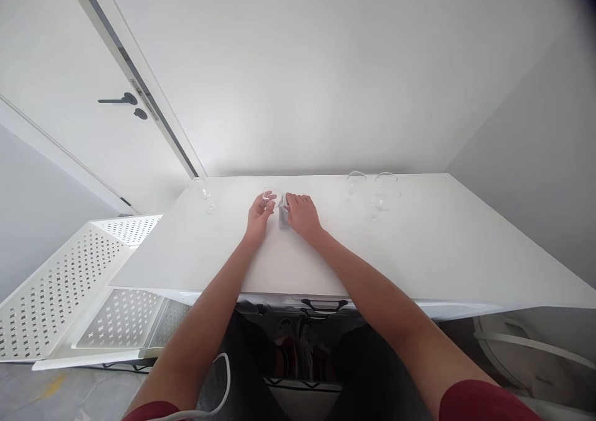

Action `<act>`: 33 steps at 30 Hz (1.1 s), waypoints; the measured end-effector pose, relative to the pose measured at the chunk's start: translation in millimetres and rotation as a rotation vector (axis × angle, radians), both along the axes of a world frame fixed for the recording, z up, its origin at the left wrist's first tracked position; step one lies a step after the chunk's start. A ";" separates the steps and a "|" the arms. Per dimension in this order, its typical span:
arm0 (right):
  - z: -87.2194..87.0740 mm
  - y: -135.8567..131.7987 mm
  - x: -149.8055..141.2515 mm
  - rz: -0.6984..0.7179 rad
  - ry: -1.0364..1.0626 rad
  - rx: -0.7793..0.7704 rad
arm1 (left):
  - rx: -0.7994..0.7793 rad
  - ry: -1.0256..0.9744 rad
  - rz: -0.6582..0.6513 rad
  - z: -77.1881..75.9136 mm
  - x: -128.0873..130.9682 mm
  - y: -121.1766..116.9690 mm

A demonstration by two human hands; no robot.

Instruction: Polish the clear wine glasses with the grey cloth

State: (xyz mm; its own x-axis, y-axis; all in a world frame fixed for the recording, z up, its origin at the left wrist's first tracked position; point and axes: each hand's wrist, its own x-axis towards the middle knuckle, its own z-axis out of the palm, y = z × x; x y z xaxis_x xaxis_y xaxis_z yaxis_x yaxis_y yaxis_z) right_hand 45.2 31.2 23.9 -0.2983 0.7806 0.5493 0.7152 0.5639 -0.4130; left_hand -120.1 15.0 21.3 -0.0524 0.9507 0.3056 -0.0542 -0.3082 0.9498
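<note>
Above the middle of the white tabletop, my left hand (258,215) is closed around the bowl of a clear wine glass (272,193). My right hand (303,215) is pressed to the other end of that glass, its fingers wrapped over a small grey cloth (283,218) that hangs down between the hands. The glass is tilted on its side; its stem and foot are mostly hidden by the right fingers and cloth. Another clear wine glass (200,188) is at the table's left end. To the right of my hands are a wine glass (356,180) and a larger one (385,188).
The white table (419,253) meets a wall behind it. A drawer handle (325,305) is on its front. White perforated panels (65,284) stand at the left, near a door with a black handle (118,100). A white cable (226,380) hangs by my left arm.
</note>
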 end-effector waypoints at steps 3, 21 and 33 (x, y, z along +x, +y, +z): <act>2.3 -1.3 0.8 0.057 0.153 -0.145 | 0.040 -0.068 -0.061 -0.3 -2.7 -0.3; -3.0 -0.4 -1.9 0.229 0.370 -0.473 | -0.018 -0.306 -0.160 -8.2 -6.0 5.8; 4.1 4.1 10.8 0.305 1.160 -0.821 | 0.025 -0.351 -0.136 0.4 -9.6 0.2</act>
State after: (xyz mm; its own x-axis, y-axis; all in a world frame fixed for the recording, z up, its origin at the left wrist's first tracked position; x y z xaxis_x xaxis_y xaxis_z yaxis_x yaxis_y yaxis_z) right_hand 56.0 35.3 28.0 -0.2140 0.9764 0.0307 -0.3410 -0.0452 -0.9390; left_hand -129.7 15.2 21.7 -0.0320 0.9487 0.3147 -0.4171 -0.2988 0.8583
